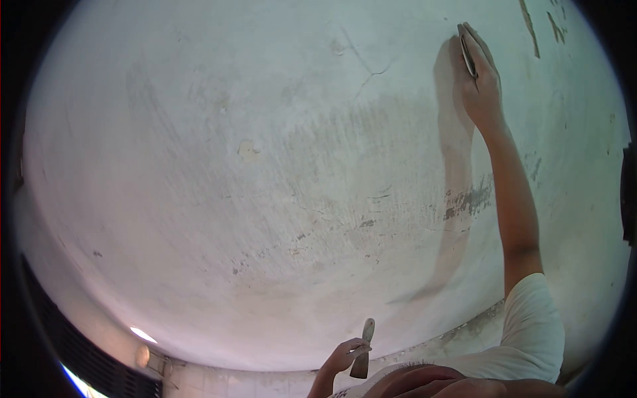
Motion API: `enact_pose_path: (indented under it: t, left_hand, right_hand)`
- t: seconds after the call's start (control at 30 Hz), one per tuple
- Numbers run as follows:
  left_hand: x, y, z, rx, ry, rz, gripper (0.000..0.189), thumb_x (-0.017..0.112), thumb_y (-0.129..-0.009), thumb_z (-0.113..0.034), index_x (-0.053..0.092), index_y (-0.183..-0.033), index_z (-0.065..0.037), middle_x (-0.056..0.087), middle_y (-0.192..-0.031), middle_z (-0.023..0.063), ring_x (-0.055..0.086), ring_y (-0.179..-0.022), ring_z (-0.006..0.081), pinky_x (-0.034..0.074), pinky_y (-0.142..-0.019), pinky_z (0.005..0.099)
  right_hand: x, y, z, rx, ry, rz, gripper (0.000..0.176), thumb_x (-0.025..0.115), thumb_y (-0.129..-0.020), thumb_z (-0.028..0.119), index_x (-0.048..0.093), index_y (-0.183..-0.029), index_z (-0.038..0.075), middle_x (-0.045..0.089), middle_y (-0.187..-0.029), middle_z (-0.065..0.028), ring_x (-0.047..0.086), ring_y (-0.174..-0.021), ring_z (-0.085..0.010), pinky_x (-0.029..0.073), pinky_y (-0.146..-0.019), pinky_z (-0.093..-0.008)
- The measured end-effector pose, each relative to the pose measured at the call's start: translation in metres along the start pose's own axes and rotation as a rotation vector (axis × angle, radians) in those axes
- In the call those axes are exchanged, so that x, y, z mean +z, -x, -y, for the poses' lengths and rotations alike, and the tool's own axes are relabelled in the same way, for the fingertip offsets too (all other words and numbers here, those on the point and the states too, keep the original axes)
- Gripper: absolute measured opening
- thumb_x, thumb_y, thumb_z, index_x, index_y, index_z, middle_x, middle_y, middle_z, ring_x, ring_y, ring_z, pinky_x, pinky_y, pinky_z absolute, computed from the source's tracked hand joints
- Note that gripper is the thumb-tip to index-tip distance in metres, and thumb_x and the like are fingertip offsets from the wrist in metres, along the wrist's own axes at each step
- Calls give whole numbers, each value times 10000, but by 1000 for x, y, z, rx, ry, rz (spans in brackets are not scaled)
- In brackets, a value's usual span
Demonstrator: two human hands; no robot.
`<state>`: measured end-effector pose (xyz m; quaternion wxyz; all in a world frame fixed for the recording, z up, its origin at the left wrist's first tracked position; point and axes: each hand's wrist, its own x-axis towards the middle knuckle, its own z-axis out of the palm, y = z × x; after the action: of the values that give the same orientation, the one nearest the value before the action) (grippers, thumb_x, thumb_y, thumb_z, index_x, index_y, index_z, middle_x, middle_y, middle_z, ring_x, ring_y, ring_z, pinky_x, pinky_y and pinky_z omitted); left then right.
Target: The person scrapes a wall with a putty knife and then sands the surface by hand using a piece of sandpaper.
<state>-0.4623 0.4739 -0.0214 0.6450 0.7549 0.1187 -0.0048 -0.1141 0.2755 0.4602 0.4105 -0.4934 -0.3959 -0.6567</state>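
High on the pale wall (265,199), at the upper right, my right hand (483,89) is wrapped round a flat, thin-edged tool (468,54) held against the surface. The arm is stretched up and casts a shadow on the wall to its left. Low in the view, my left hand (345,355) holds a scraper (361,361) between its fingers, the rounded handle pointing up and the wider dark blade down. This scraper is apart from the main wall patches.
Dark patches (470,201), a peeled spot (248,150) and cracks mark the wall. Brown gouges (529,28) show at the top right. A dark slatted panel (86,351) stands at the lower left, beside a round light-brown object (142,356).
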Motion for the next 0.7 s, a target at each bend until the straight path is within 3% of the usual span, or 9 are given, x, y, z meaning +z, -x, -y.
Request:
enact_pose_path:
  t: [0.07,0.17,0.27,0.37,0.47,0.57,0.67,0.7]
  left_hand:
    - [10,4,-4,-147,183,-63,262,573,-957,-113,509,-1171,24,676,-1071,200,643,-1004,217,488,-887,315]
    - [13,10,-3,-164,260,-175,266,563,-958,-94,432,-1168,5,669,-1064,233,637,-1014,235,479,-906,323]
    - [4,17,-3,-140,252,-223,410,565,-948,-82,368,-1296,8,673,-1073,220,632,-1015,215,470,-916,321]
    - [-15,30,-18,-134,298,-204,468,567,-939,-86,382,-1356,18,674,-1085,199,627,-1012,198,466,-917,310]
    - [-40,23,41,51,358,-113,476,568,-937,-107,420,-1370,26,683,-1057,156,625,-1009,188,460,-926,299]
    - [-57,30,55,50,317,-129,421,555,-945,-135,488,-1323,37,682,-1057,128,621,-1008,182,452,-939,294]
    - [-65,53,31,128,427,-203,292,561,-955,-182,578,-1143,40,655,-852,85,602,-809,159,471,-800,301]
    - [-72,54,33,118,419,-193,345,561,-925,-204,558,-1174,34,648,-884,106,609,-816,177,491,-778,321]
  right_hand:
    - [26,2,9,16,113,-42,395,491,-949,64,502,-1339,0,468,-1410,-172,392,-1351,-317,309,-1124,-398]
    - [52,0,41,36,171,-64,398,486,-970,124,496,-1351,9,438,-1442,-168,362,-1373,-319,283,-1138,-418]
    - [75,-1,71,-15,177,-61,426,528,-956,183,498,-1357,41,441,-1440,-168,366,-1364,-346,287,-1123,-457]
    - [101,-11,103,-128,211,-50,449,528,-960,225,479,-1373,55,437,-1441,-174,371,-1359,-358,284,-1117,-475]
    - [123,-27,148,-201,230,-34,457,504,-972,247,460,-1384,55,427,-1445,-179,372,-1357,-360,276,-1118,-479]
    - [144,-46,186,-234,239,-29,467,510,-968,261,457,-1383,53,435,-1437,-179,371,-1356,-360,276,-1114,-484]
    - [170,-78,205,-311,205,-90,442,534,-946,256,498,-1337,52,472,-1402,-172,393,-1335,-357,292,-1098,-486]
    - [180,-89,211,-341,186,-119,428,542,-938,252,518,-1315,52,487,-1386,-169,404,-1325,-356,300,-1091,-486]
